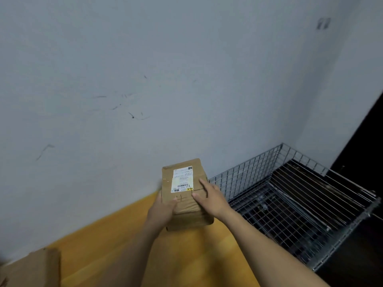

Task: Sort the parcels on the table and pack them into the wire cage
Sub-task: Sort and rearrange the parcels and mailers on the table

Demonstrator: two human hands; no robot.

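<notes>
Together, left hand (163,208) and right hand (211,198) clasp the brown taped cardboard parcel (185,195) above the orange wooden tabletop (116,241), beside the wire cage (290,204).

white shipping label (182,179) on brown parcel (186,195), barcode, print illegible

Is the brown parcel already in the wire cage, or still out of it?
Out. Both hands, left hand and right hand, hold the parcel above the table; the wire cage stands to its right.
</notes>
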